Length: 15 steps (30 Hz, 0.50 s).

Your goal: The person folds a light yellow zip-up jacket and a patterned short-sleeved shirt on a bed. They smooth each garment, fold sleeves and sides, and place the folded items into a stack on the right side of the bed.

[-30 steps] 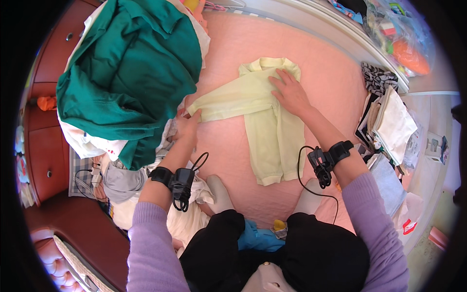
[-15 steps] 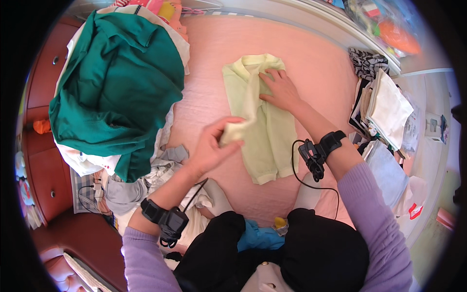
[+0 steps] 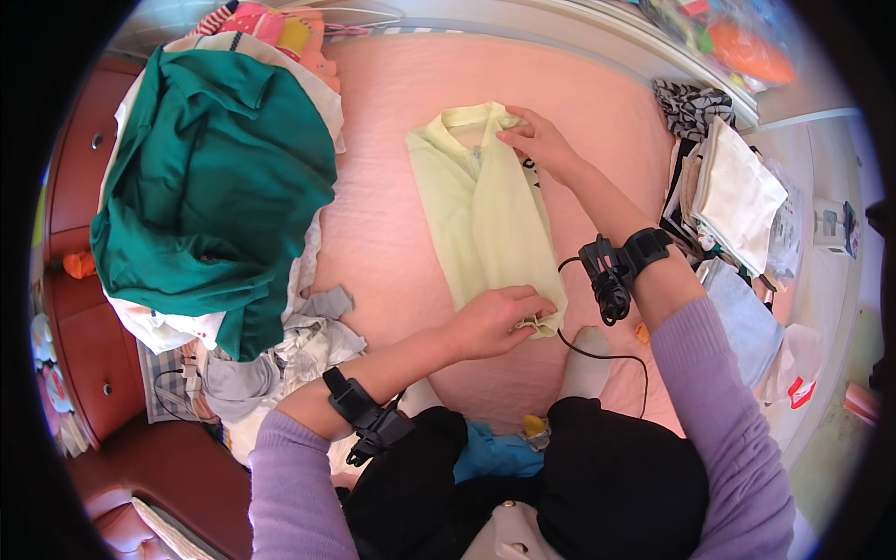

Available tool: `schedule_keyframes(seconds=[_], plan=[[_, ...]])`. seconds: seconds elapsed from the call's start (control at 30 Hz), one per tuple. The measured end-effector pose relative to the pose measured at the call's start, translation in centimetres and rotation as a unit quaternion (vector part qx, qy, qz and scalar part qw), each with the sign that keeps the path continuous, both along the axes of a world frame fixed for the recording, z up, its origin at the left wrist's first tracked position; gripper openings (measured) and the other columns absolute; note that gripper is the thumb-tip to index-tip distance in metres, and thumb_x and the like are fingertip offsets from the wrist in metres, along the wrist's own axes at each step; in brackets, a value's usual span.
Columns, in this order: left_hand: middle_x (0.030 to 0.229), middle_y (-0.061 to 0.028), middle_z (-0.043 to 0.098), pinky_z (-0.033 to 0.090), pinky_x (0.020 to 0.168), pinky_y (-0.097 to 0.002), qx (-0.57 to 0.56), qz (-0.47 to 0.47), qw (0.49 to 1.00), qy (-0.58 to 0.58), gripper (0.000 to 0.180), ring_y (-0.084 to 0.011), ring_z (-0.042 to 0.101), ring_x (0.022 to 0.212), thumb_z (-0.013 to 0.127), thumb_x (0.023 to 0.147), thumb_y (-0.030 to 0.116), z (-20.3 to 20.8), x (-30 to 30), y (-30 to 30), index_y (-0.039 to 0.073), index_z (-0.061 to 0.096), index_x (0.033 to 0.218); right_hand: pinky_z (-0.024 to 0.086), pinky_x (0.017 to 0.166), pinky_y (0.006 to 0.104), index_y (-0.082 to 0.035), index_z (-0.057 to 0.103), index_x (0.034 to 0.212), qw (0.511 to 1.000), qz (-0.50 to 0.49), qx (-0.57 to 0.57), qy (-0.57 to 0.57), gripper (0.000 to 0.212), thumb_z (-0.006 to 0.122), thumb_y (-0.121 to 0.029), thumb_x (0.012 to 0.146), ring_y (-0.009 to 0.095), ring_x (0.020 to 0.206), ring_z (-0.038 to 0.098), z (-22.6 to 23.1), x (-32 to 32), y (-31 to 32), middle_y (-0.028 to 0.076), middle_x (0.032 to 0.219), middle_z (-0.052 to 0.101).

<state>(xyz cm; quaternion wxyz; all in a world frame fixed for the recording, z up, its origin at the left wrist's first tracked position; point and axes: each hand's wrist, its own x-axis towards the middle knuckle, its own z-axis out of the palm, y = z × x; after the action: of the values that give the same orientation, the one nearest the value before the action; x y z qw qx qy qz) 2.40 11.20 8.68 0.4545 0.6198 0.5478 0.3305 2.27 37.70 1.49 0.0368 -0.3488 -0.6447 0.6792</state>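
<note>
While the left hand (image 3: 497, 322) pinches a cuff (image 3: 539, 326) of the pale yellow shirt (image 3: 476, 215), the right hand (image 3: 545, 147) touches it beside the collar (image 3: 467, 116), grip unclear.

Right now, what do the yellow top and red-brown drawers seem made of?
Top: soft, matte fabric, perhaps thin cotton; it lies in supple folds without shine. Drawers: probably varnished wood or laminate; the smooth fronts catch a faint sheen.
</note>
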Motion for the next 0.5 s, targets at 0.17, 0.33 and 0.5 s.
schedule_keyframes(seconds=[0.17, 0.33, 0.5], plan=[[0.1, -0.0103, 0.062, 0.053, 0.077, -0.0372, -0.018, -0.019, 1.0, 0.002, 0.037, -0.0291, 0.065, 0.088, 0.066, 0.079, 0.002, -1.5, 0.7, 0.0, 0.006, 0.062, 0.116, 0.051, 0.084, 0.0296, -0.006, 0.047, 0.141, 0.996, 0.037, 0.058, 0.048, 0.057, 0.06, 0.002, 0.086, 0.015, 0.094, 0.061, -0.4, -0.2, 0.3, 0.009, 0.11, 0.063], [0.1, -0.0107, 0.062, 0.053, 0.078, -0.0373, -0.031, -0.027, 0.999, 0.022, 0.04, -0.0295, 0.064, 0.09, 0.066, 0.078, 0.001, -3.2, 1.0, 0.3, 0.007, 0.062, 0.117, 0.051, 0.084, 0.029, -0.006, 0.051, 0.138, 0.998, 0.001, 0.008, 0.067, 0.054, 0.058, 0.006, 0.085, 0.014, 0.097, 0.06, -0.9, 0.3, 1.0, 0.007, 0.107, 0.064], [0.102, -0.0119, 0.063, 0.052, 0.08, -0.0395, -0.029, -0.03, 0.998, 0.037, 0.04, -0.0308, 0.063, 0.093, 0.068, 0.078, 0.005, -4.5, 1.9, 0.4, 0.007, 0.062, 0.118, 0.051, 0.086, 0.0292, -0.006, 0.052, 0.137, 0.999, 0.003, 0.033, 0.012, 0.051, 0.06, 0.003, 0.087, 0.015, 0.099, 0.061, -2.0, 0.3, 1.2, 0.008, 0.11, 0.065]])
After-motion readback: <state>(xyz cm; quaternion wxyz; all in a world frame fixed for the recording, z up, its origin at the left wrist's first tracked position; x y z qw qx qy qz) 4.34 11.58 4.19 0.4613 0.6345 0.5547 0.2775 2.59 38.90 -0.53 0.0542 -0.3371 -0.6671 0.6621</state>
